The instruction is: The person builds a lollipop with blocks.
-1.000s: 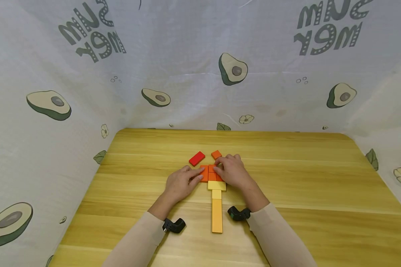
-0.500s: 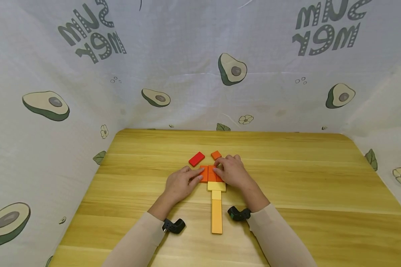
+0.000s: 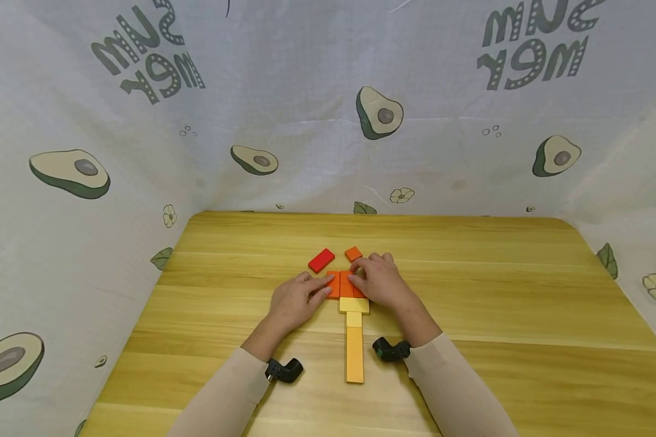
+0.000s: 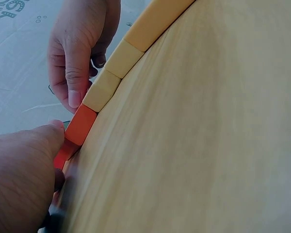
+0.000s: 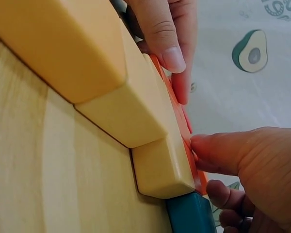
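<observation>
Orange-red blocks lie side by side against the far side of a pale yellow crosswise block. My left hand rests thumb and index fingertips on the left orange block. From the other side, my right hand touches the middle and right of this group, partly covering it. Two small orange squares show in the middle. A teal block sits beside the yellow one in the right wrist view; in the head view my right hand hides it.
A short yellow block and a long amber block run in line toward me. Beyond the hands lie a loose red block and an orange square. A printed curtain surrounds the wooden table.
Both hands stay almost in the same place on the orange blocks. The seam between the two middle squares, hard to see half a second ago, shows again. The loose blocks have not moved.
</observation>
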A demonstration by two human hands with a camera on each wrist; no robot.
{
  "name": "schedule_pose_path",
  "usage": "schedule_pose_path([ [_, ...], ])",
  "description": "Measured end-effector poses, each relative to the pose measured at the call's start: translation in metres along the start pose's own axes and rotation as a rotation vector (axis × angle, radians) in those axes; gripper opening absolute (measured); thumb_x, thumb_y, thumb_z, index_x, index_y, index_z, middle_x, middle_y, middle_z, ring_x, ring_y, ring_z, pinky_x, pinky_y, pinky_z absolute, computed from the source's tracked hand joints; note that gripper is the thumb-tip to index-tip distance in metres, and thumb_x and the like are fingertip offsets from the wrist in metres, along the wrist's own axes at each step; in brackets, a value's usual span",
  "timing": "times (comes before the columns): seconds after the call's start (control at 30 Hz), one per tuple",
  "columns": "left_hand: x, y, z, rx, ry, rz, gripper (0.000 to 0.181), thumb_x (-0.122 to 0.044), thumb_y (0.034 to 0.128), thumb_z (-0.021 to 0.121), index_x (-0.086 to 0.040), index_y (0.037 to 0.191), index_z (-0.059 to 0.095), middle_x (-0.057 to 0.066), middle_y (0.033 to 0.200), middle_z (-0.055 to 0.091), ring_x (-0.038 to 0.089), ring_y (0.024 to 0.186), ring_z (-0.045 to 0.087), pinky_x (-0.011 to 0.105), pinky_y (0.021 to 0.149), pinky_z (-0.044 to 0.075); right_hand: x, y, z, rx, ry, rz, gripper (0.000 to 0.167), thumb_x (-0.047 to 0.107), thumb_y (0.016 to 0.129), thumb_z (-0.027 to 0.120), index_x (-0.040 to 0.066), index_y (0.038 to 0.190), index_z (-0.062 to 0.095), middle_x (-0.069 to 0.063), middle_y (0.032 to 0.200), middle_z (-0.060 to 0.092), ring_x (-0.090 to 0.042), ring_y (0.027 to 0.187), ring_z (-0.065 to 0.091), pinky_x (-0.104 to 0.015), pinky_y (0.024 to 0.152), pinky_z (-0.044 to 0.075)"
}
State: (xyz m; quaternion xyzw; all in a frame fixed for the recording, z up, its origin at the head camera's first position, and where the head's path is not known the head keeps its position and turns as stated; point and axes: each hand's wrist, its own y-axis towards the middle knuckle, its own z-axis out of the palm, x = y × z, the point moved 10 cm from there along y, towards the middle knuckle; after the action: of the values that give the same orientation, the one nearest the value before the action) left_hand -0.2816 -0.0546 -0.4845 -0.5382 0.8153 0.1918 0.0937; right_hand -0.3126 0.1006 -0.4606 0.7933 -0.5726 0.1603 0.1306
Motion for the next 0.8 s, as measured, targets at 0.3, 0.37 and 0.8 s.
schedule_pose_path([
  [0.3, 0.0, -0.001, -0.001, -0.002, -0.007, 0.003, 0.038, -0.047, 0.1027, 0.057, -0.035, 0.138, 0.065, -0.007, 0.081, 0.052, 0.006, 0.055, 0.035, 0.021, 0.052, 0.028, -0.011, 0.001, -0.005, -0.012, 0.116, 0.029, 0.024, 0.03, 0.099, 0.068, 0.012, 0.113, 0.073, -0.007, 0.092, 0.061, -0.029, 0.094, 0.049, -0.039, 0.08, 0.041],
  [0.37, 0.0, -0.001, -0.001, -0.004, -0.01, 0.004, 0.038, -0.047, 0.1025, 0.057, -0.035, 0.138, 0.065, -0.007, 0.081, 0.053, 0.006, 0.055, 0.035, 0.021, 0.052, 0.028, -0.016, 0.001, -0.007, -0.013, 0.142, 0.037, 0.024, 0.029, 0.1, 0.066, 0.011, 0.115, 0.072, -0.009, 0.095, 0.062, -0.029, 0.095, 0.051, -0.041, 0.081, 0.045],
  [0.8, -0.002, -0.002, -0.002, -0.022, -0.018, 0.021, 0.038, -0.048, 0.1026, 0.057, -0.035, 0.137, 0.066, -0.009, 0.08, 0.053, 0.003, 0.056, 0.034, 0.02, 0.05, 0.028, -0.045, 0.018, -0.018, 0.024, 0.19, 0.131, 0.033, 0.03, 0.102, 0.062, 0.006, 0.126, 0.065, -0.015, 0.104, 0.063, -0.028, 0.088, 0.057, -0.043, 0.082, 0.052],
])
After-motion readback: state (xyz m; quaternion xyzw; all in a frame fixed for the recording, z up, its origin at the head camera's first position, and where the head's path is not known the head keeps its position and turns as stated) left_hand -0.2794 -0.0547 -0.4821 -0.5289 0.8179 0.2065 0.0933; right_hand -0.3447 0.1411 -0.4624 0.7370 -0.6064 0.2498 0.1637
